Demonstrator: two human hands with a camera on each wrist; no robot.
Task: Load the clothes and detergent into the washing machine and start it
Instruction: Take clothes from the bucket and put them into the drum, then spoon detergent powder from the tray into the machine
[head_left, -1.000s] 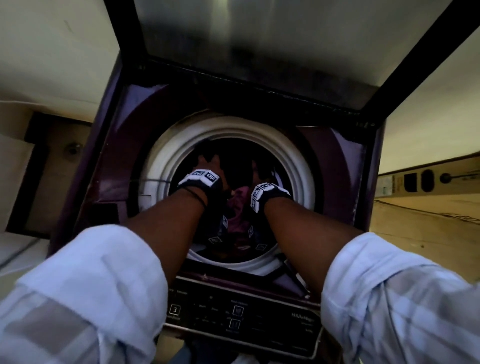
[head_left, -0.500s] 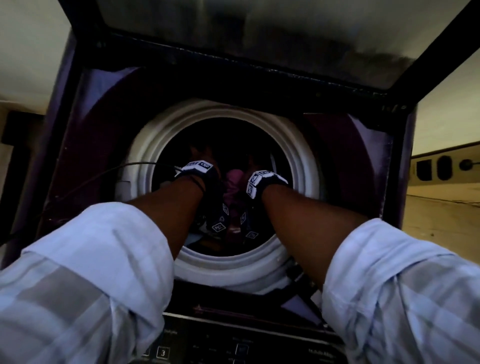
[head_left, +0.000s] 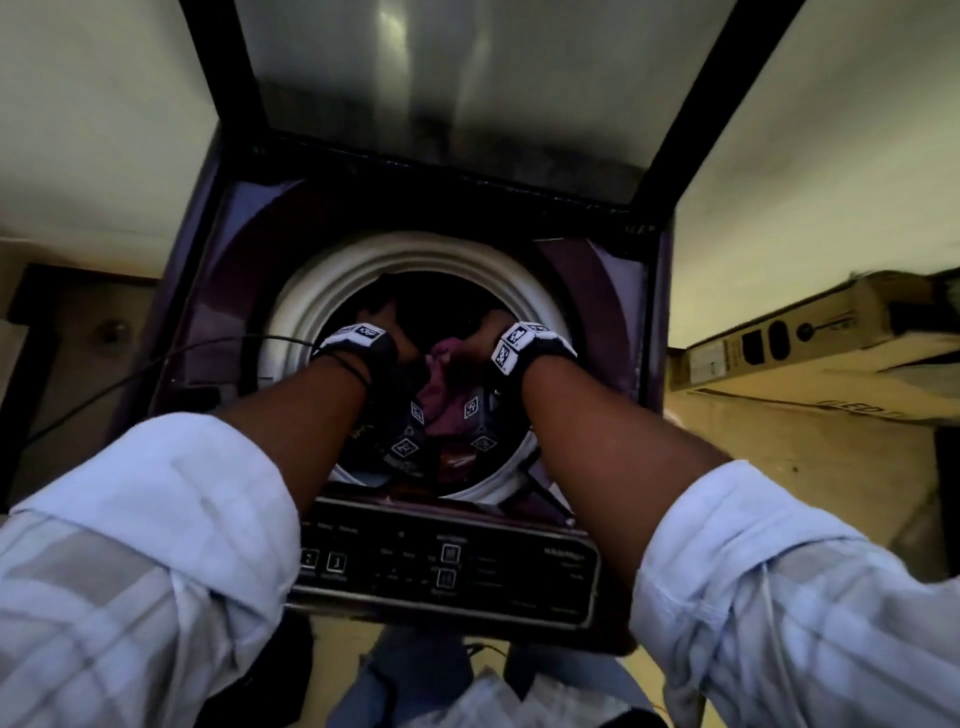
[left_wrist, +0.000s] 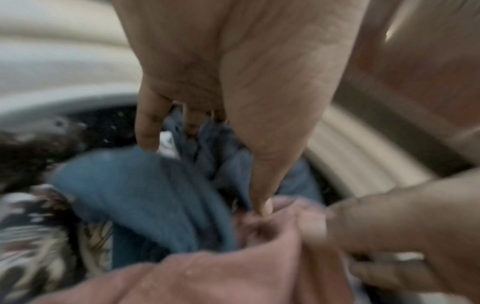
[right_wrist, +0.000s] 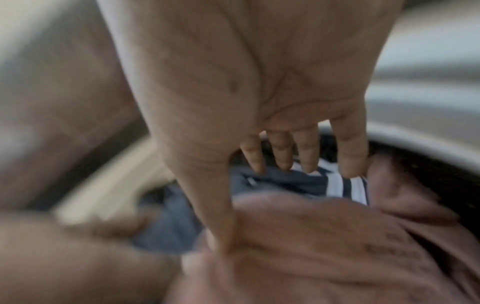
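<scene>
The top-loading washing machine (head_left: 415, 254) stands with its lid (head_left: 467, 78) raised, and both my hands are down in the drum. My left hand (head_left: 382, 319) points its fingers into a blue cloth (left_wrist: 145, 195), and its thumb tip touches a pink garment (left_wrist: 233, 273). My right hand (head_left: 485, 330) lays straight fingers on a blue-and-white striped garment (right_wrist: 345, 187), with its thumb against the pink garment (right_wrist: 324, 246). The pink garment (head_left: 441, 395) lies between the two wrists. Both wrist views are blurred. No detergent is in view.
The control panel (head_left: 447, 566) runs along the machine's near edge, under my forearms. A black cable (head_left: 156, 358) crosses the machine's left side. A long cardboard box (head_left: 810, 338) lies to the right. A dark patterned cloth (left_wrist: 31, 236) sits in the drum's left part.
Both hands stay in the drum but have spread apart, with more pink garment showing between them. The head view has pulled back, so the control panel shows again.
</scene>
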